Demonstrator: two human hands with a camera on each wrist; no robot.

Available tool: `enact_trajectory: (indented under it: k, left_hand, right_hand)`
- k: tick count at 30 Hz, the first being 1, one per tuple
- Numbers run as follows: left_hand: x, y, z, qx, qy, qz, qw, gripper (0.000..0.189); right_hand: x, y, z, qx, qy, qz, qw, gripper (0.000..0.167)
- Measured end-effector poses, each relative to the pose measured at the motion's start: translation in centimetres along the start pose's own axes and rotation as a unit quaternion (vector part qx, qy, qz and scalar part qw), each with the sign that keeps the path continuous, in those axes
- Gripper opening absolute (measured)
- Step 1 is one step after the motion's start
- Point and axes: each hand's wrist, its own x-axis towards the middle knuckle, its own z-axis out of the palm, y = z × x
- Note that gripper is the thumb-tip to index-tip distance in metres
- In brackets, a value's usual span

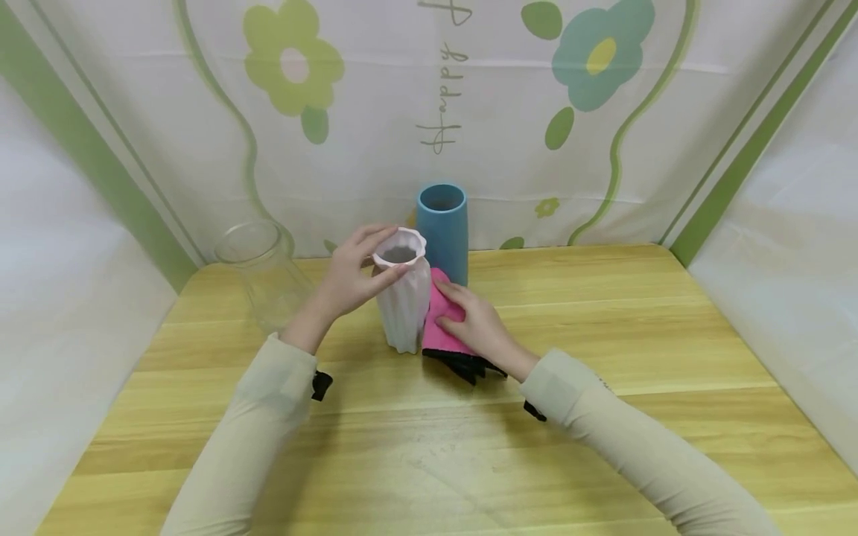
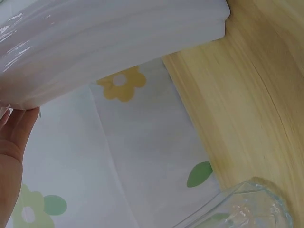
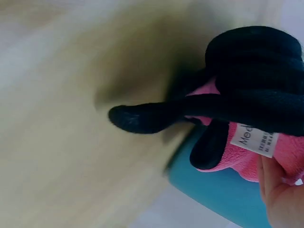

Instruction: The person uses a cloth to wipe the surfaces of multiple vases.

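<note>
My left hand (image 1: 350,275) holds a white fluted vase (image 1: 404,309) near its scalloped rim, thumb on the near side and fingers on the far side. In the left wrist view the vase (image 2: 114,47) crosses the top, with fingertips against its wall. My right hand (image 1: 479,327) grips a pink-and-black glove (image 1: 442,307) close beside the vase's right side. The right wrist view shows the glove's black fingers (image 3: 147,116) hanging out and a white label (image 3: 255,140) on its pink fabric. Whether it is one glove or two, I cannot tell.
A tall blue vase (image 1: 445,238) stands right behind the glove and the white vase. To the left is a clear glass vase (image 1: 268,290), partly behind my left wrist. The wooden table (image 1: 603,320) ends at a flower-printed cloth backdrop (image 1: 375,164).
</note>
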Motion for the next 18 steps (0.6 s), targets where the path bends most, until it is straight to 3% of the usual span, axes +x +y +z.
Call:
enact_trajectory:
  k: [3,10,13,18]
  left_hand:
    - [0.0,0.0,-0.2,-0.009,0.003,-0.006,0.9999,0.06]
    - [-0.1,0.2,-0.5,0.002,-0.03,0.0,0.9996,0.059]
    - [-0.2,0.1,-0.6,0.03,-0.041,0.003,0.9987,0.062]
    - [-0.2,0.1,-0.5,0.05,-0.05,-0.004,0.9975,0.064]
  right_hand:
    - [0.3,-0.8,-0.7,0.019,0.032,-0.017,0.9991,0.061]
    - [0.8,-2.3,-1.7,0.064,0.093,-0.076,0.9907,0.06]
    - [0.9,-2.8,-1.9,0.07,0.101,-0.094,0.988,0.059]
    - [0.9,-3.0,-1.7,0.055,0.091,-0.086,0.9905,0.059]
